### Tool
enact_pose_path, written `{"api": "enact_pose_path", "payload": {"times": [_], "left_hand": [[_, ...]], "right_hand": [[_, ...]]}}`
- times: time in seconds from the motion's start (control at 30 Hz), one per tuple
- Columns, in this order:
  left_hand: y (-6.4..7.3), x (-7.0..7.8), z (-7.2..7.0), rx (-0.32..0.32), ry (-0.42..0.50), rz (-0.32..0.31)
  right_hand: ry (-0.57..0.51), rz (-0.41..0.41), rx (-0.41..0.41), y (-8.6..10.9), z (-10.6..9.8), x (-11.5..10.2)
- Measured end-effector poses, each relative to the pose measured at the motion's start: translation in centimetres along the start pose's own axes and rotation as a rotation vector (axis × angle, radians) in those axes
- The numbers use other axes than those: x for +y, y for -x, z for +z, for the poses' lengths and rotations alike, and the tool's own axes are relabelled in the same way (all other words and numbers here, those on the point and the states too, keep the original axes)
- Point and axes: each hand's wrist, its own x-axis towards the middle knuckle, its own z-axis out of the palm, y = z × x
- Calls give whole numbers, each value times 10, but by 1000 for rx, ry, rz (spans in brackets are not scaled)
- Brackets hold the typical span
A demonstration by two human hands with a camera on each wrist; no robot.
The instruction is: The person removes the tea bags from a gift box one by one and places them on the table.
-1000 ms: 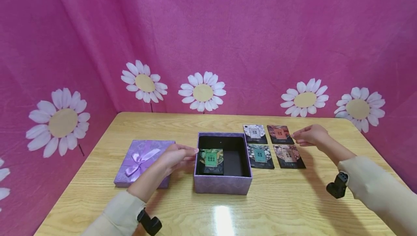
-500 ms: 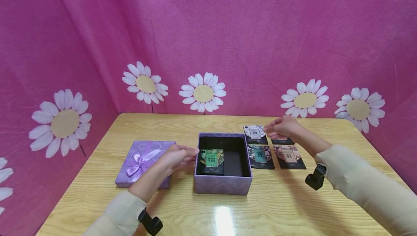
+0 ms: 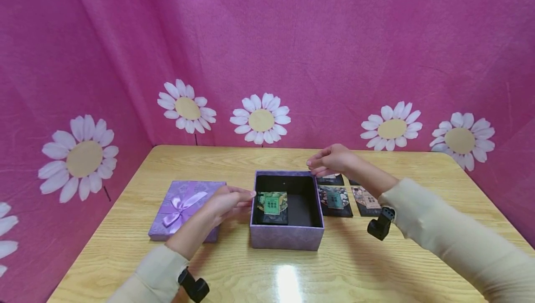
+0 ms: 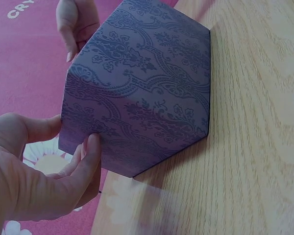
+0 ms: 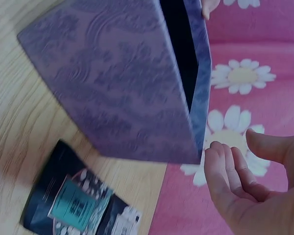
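In the head view a lidless purple box (image 3: 287, 238) stands mid-table, with a green-labelled sachet (image 3: 272, 208) lying inside at its left. My left hand (image 3: 227, 203) pinches the box's left wall near the rim; the left wrist view shows fingers (image 4: 90, 147) against the patterned outside and the thumb at the rim. My right hand (image 3: 332, 160) hovers by the far right corner, and the right wrist view shows nothing between its loosely bent fingers. Below it lie a teal-labelled sachet (image 3: 335, 200), a pink-labelled sachet (image 3: 368, 200) and two partly hidden ones.
A purple lid (image 3: 165, 221) with a ribbon bow lies on the wooden table (image 3: 200, 275) left of the box, close to my left forearm. A pink curtain (image 3: 259, 38) with daisies stands behind the table and along its sides.
My right hand has moved left, from beside the red-labelled sachet, over the white-labelled one, to the box's far right corner. My left hand stays on the box, and the sachets have not moved.
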Motion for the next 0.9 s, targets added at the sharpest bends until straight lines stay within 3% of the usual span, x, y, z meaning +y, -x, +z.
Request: {"api": "enact_pose_path", "payload": {"times": [0.2, 0.37, 0.67, 0.77, 0.9], "left_hand": [[-1, 1, -1, 3, 12, -7], [0, 1, -1, -3, 15, -10], [1, 2, -1, -3, 9, -9], [1, 1, 0, 1, -1, -7], [1, 1, 0, 5, 0, -7]], "right_hand": [[-9, -7, -47, -4, 14, -10], [10, 33, -114, -7, 29, -17], [170, 40, -124, -12, 63, -18], [145, 75, -107, -14, 72, -14], [53, 187, -97, -14, 80, -8]]}}
